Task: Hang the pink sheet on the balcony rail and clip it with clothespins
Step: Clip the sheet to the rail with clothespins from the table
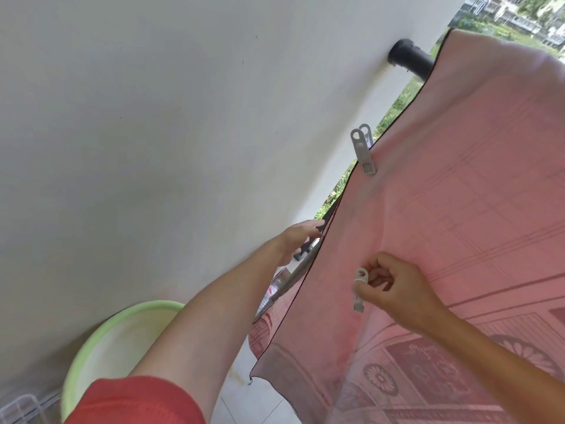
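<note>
The pink sheet (pixel 458 209) with a woven check and flower pattern hangs over the black balcony rail (pixel 411 59), filling the right of the view. A white clothespin (pixel 363 154) is clipped on its dark-hemmed left edge. My left hand (pixel 298 240) reaches to that edge lower down, fingertips at the hem, partly hidden behind the cloth. My right hand (pixel 394 289) pinches a second white clothespin (pixel 359 289) in front of the sheet, a little right of the hem.
A white wall (pixel 153 133) runs along the left, with the rail fixed into it. A pale green basin (pixel 119 332) stands on the tiled floor at lower left. A metal lower bar (pixel 293 280) shows beside the sheet's edge. Greenery and buildings lie beyond the rail.
</note>
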`<state>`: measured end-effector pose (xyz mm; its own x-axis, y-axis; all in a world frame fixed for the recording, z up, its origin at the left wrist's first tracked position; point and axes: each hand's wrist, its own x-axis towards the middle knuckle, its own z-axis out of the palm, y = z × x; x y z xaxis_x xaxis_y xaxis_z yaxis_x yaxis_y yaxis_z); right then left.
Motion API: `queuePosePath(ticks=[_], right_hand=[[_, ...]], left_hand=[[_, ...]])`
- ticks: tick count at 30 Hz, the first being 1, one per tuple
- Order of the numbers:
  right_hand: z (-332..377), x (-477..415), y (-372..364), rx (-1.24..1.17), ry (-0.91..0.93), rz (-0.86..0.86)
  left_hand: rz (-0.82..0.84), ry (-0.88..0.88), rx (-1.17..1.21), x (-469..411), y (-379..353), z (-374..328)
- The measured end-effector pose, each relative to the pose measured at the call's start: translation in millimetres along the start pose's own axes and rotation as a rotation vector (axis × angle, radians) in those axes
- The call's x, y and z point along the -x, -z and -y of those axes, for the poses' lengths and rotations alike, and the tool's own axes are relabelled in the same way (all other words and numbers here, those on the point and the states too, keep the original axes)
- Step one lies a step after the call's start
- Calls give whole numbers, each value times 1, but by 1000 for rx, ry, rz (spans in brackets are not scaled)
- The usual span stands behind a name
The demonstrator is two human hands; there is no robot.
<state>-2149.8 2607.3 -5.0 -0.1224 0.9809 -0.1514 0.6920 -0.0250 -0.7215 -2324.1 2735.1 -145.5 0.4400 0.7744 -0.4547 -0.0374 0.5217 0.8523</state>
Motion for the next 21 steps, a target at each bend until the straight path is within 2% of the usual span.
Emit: queuePosePath(ticks=[2,4,9,13,17,21], right_hand=[[3,-1,0,52,13,56],[8,-4,2,120,36,109],[26,-23,6,504,223,126],[52,-47,0,790,350,101],[70,-70,-6,801,379,97],[79,-79,-8,820,374,79]], left_hand=[[103,36,32,-11,2,2],[103,-21,51,-18,6,5],[-163,-260,111,-10,13,11],[-210,-355,186,6,-7,34],[-239,-355,89,10,-19,46],[-379,-385,-120,7,-22,54]])
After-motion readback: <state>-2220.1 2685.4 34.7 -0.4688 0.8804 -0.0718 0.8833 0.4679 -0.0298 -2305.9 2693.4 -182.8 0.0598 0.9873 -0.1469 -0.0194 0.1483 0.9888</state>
